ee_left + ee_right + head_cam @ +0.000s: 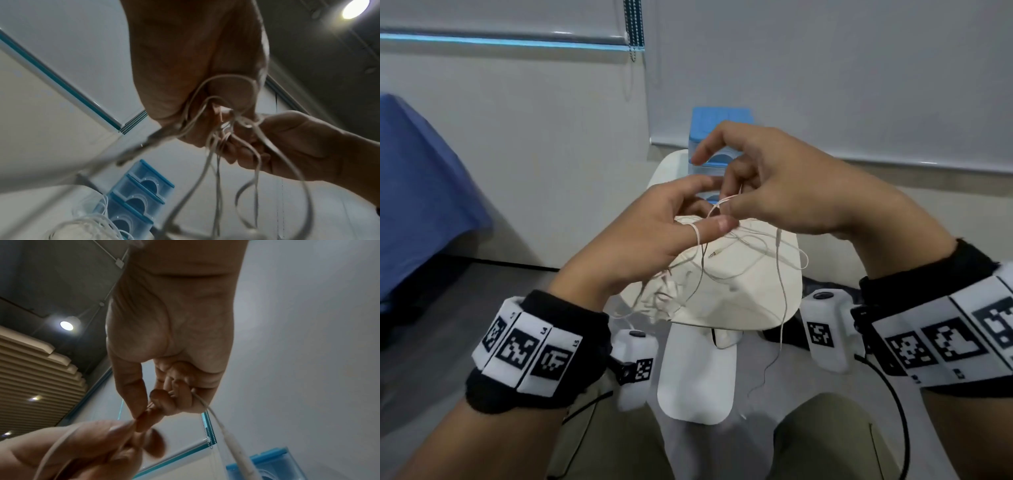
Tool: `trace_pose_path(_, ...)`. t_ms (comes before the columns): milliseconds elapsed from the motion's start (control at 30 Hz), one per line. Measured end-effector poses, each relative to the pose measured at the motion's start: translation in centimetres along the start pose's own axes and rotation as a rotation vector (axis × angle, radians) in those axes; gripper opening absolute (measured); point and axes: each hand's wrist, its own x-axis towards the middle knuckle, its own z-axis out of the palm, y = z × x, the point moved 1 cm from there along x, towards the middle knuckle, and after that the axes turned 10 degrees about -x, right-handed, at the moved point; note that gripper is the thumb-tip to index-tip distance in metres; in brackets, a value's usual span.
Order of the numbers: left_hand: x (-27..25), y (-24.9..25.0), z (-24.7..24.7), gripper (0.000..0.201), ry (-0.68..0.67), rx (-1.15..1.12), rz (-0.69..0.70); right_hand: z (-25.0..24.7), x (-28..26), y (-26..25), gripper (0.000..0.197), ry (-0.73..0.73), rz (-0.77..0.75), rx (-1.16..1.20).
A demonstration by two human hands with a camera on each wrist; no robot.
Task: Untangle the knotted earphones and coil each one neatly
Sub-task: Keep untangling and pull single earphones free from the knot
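While both hands [654,233] pinch earphones [722,202], loops overhang table [756,301] edge.

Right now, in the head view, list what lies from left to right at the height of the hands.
blue cloth → left hand → pinched earphone cable → right hand

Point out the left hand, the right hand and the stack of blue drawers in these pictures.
left hand [654,226]: head view, back of the hand.
right hand [784,192]: head view, back of the hand.
stack of blue drawers [141,191]: left wrist view, drawer front.
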Motion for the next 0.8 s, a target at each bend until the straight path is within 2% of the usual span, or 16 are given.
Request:
trace_pose_path(67,0.1,0.2,0.3,0.017,-0.01,-0.006,0.002,-0.3,0.0,0.2,0.05,0.022,0.001,0.021)
trace_pose_path(200,0.1,-0.3,-0.8,0.031,0.116,-0.087,-0.025,-1.0,-0.7,2.3,0.037,0.088,0.084,-0.002)
trace_pose_path(333,0.0,-0.9,-2.8,0.034,0.26,-0.209,-0.002,-0.5,-1.0,5.5,0.004,0.129,0.228,-0.124)
trace_pose_path(433,0.1,-1.1,-2.9,0.033,0.279,-0.217,-0.017,0.3,-0.8,7.7,0.031,0.174,0.365,-0.201)
trace_pose_path(533,0.1,-1.5,-2.5,0.028,0.222,-0.163,-0.091,-0.1,-0.5,7.8,0.045,0.255,0.443,-0.262)
trace_pose_path(600,0.2,-1.9,-2.4,0.02,0.161,-0.098,-0.149,-1.1,-0.3,6.5,0.046,0.357,0.419,-0.14)
trace_pose_path(667,0.3,-2.2,-1.8,0.013,0.098,-0.037,-0.19,-2.1,-0.1,4.2,0.042,0.441,0.336,0.096)
trace_pose_path(733,0.6,-2.3,-0.6,0.031,0.022,0.011,-0.213,-2.8,0.0,1.1,0.035,0.443,0.214,0.277)
trace_pose_path(800,1.0,-2.2,0.9,0.049,-0.044,-0.027,-0.229,-3.1,0.3,-1.9,0.032,0.401,0.05,0.33)
